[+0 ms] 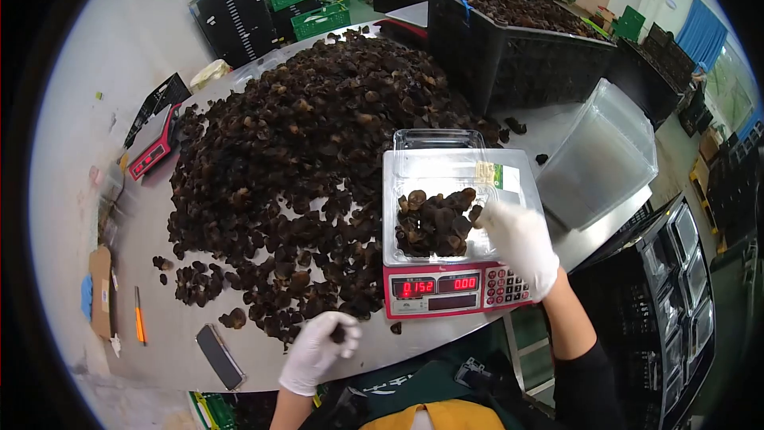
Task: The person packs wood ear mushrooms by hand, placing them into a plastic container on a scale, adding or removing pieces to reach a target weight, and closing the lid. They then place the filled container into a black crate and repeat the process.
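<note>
My right hand, in a white glove, reaches over the right side of a clear plastic box. Its fingertips pinch a dark wood ear mushroom at the edge of the wood ear mushrooms inside. The box rests with its lid folded back on a red and white scale, whose display reads 0.152 and 0.00. My left hand, also gloved, is above the table's near edge. Its fingers curl round a dark piece that looks like a wood ear mushroom, partly hidden.
A large heap of wood ear mushrooms covers the steel table. A black crate stands behind, clear boxes to the right. At left lie another scale, an orange knife and a dark flat device.
</note>
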The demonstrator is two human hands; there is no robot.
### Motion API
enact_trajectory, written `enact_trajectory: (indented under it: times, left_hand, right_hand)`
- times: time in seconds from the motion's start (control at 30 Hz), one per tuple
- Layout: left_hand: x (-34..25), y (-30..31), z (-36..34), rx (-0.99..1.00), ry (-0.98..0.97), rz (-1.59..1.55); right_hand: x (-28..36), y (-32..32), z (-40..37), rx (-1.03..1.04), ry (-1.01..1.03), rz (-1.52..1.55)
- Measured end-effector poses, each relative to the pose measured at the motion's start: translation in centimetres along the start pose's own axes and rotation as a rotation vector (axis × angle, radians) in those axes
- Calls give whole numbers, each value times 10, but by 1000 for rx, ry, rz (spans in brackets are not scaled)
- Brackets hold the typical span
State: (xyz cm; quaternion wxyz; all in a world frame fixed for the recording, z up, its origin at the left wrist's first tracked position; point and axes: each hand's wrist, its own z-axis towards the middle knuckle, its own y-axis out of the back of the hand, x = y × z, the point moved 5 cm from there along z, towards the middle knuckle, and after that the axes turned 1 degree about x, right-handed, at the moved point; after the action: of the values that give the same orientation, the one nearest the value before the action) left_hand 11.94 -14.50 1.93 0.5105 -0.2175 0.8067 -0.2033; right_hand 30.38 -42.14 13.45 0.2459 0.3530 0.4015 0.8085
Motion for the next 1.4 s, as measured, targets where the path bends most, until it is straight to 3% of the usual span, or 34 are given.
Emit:
enact_trajectory:
  times: [0.07, 0.1, 0.13, 0.17, 0.27, 0.33, 0.4, 0.43, 0.47, 0.53, 0.57, 0.6, 0.63, 0.67, 0.73, 0.8, 0.83, 0.87, 1.03, 1.1, 1.13, 1.2, 1.27, 1.4]
  left_hand:
    - [14, -33, 13, 146, 40, -54]
    - [19, -49, 20, 218, 82, -192]
    - [23, -65, 24, 287, 127, -331]
    - [19, -79, 24, 247, 190, -443]
    - [31, -47, 17, 123, 180, -347]
    - [4, -36, -7, 103, 126, -75]
    - [-10, 9, -40, -6, 109, 50]
    - [-24, 30, -65, -67, -70, 256]
    - [-34, 54, -94, -236, -79, 331]
    - [-43, 124, -158, -524, 126, 734]
    - [-49, 141, -188, -606, 242, 863]
    - [-39, 174, -220, -788, 363, 899]
    - [-28, 226, -249, -711, 397, 1406]
    - [-34, 224, -263, -805, 557, 1684]
    - [-45, 221, -251, -1044, 405, 1947]
    - [-68, 180, -184, -823, -167, 1746]
    - [-77, 149, -148, -742, -200, 1474]
    - [-80, 134, -112, -591, -301, 1503]
    - [-108, 84, 43, -384, -574, 1562]
    - [-113, 85, 90, -384, -544, 1617]
    - [-114, 85, 104, -383, -542, 1616]
    - [-110, 89, 125, -476, -362, 1862]
    - [-107, 101, 132, -447, -443, 1830]
    - [-109, 124, 127, -460, -714, 1479]
  right_hand:
    - [46, 1, -7, 167, 130, 313]
    - [69, -11, -13, 241, 353, 302]
    - [94, -20, -17, 396, 313, 291]
    - [115, -38, -24, 504, 363, 347]
    - [136, -66, -34, 443, 381, 378]
    - [137, -57, -29, 447, 354, 347]
    - [128, -39, -21, 296, 434, 204]
    - [116, -28, -20, 152, 290, 218]
    - [97, -27, -23, 45, 140, 223]
    - [70, -11, -19, 2, -27, 176]
    - [54, -8, -18, -73, -51, 220]
    - [43, -4, -17, -20, -210, 256]
    - [34, -1, -17, -46, -183, 219]
    - [28, 0, -15, -72, -156, 183]
    - [28, -1, -11, -75, -139, 180]
    - [38, -5, -2, -70, -88, 157]
    - [44, -8, 3, -75, -37, 141]
    - [46, -13, 10, -78, -40, 147]
    - [36, -56, 57, 90, 53, 2]
    - [35, -72, 71, 140, 106, -14]
    - [37, -80, 75, 207, 169, -64]
    - [37, -94, 79, 276, 233, -114]
    - [32, -105, 78, 336, 226, -214]
    - [35, -82, 76, 159, 236, -144]
